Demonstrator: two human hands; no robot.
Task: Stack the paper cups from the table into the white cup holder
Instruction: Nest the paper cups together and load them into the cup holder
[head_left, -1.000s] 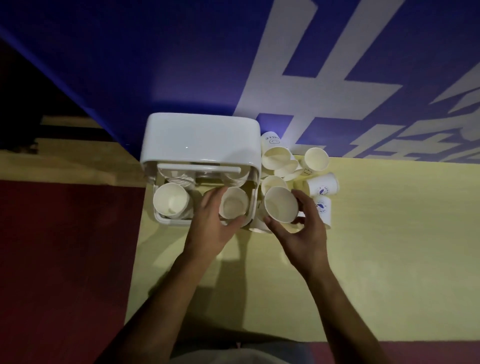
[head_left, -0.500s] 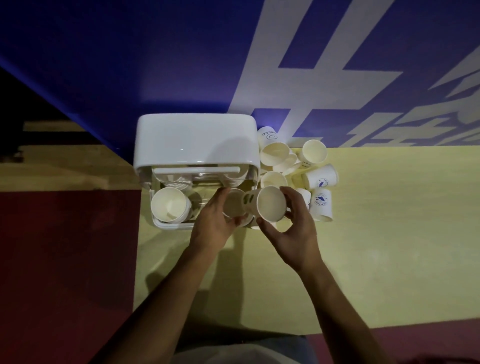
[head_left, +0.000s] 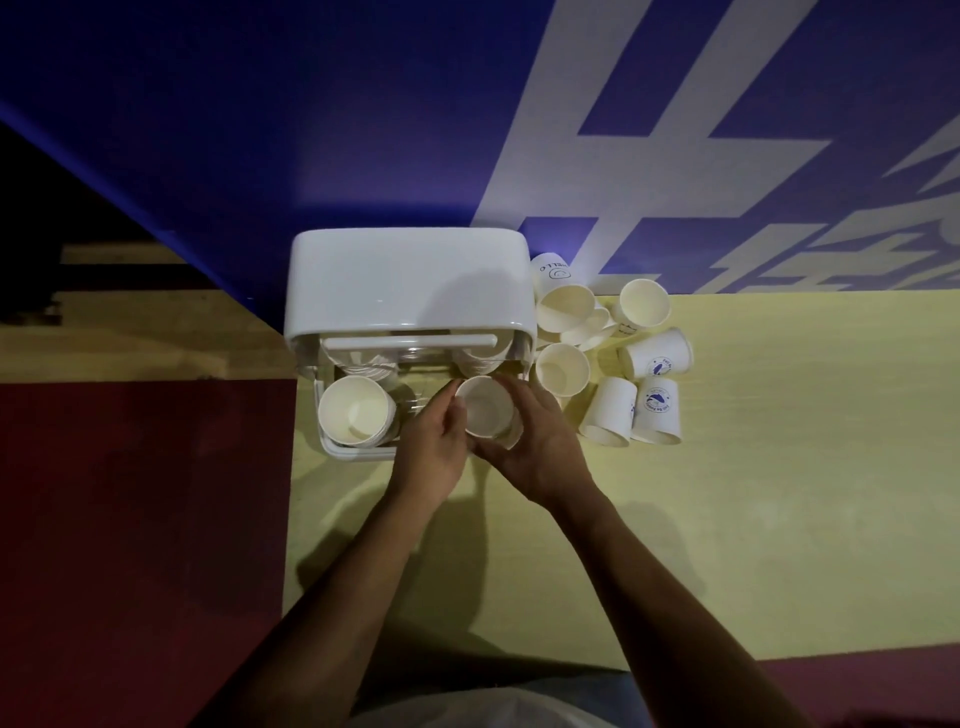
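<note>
Two hands (head_left: 431, 447) (head_left: 543, 452) clasp cup (head_left: 485, 410), holder (head_left: 410, 280) front edge

A blue backdrop (head_left: 260, 130) with large white characters (head_left: 623, 176) stands behind, dark red floor (head_left: 130, 519) at left.

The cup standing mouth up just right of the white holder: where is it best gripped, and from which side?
Pinch the open cup at its rim, thumb inside and fingers outside on the near wall, coming from above. Its uncovered mouth faces up, while the cup holder and other cups crowd its sides, so a sideways reach would likely bump them.
</note>
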